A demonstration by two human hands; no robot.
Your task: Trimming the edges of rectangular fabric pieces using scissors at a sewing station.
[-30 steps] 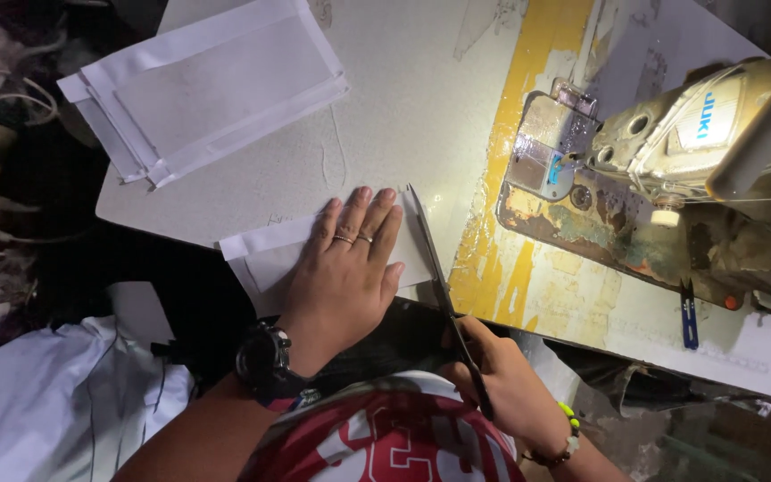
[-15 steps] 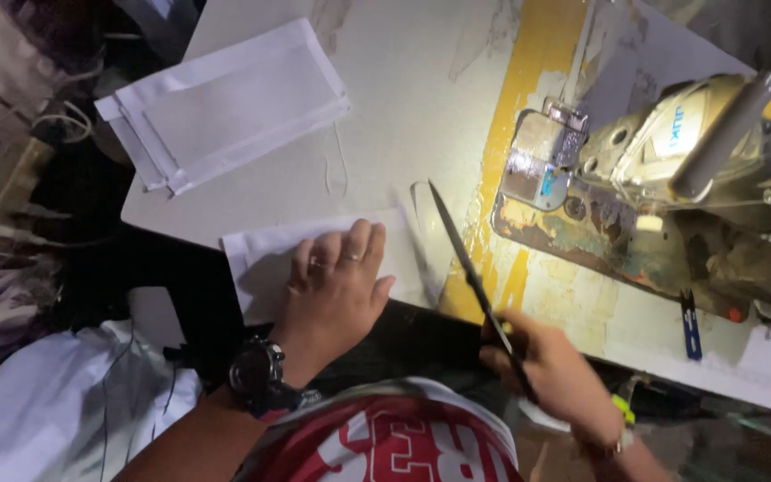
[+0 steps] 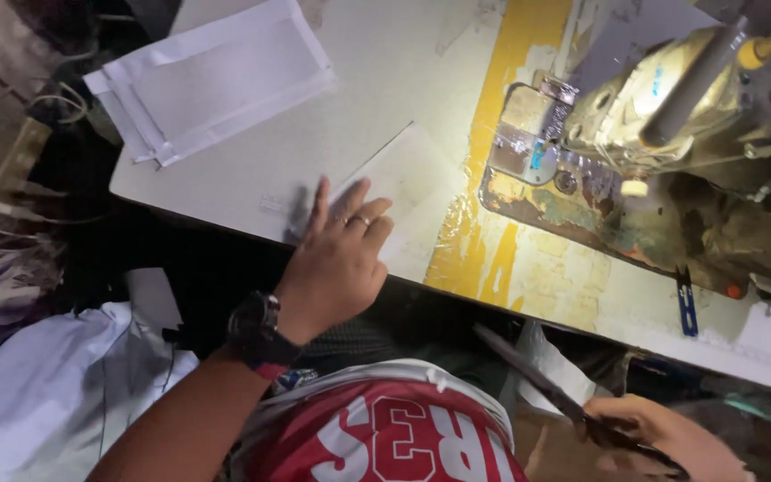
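My left hand (image 3: 336, 259) lies flat, fingers spread, on a white fabric piece (image 3: 408, 183) at the near edge of the sewing table (image 3: 377, 80). A dark watch sits on that wrist. My right hand (image 3: 662, 439) is low at the bottom right, below the table edge, closed around the handles of long dark scissors (image 3: 537, 379). The blades point up and left, away from the fabric. A worn sewing machine (image 3: 671, 134) stands on the right of the table, beyond the fabric.
A stack of white folded fabric pieces (image 3: 211, 80) lies at the table's far left. A small blue thread snipper (image 3: 686, 303) rests near the machine. A yellow strip (image 3: 493, 161) runs across the tabletop. White cloth (image 3: 55, 393) is heaped at the lower left.
My right hand has drawn the scissors off the table, down and to the right. My left hand slid the white fabric piece rightward, toward the machine.
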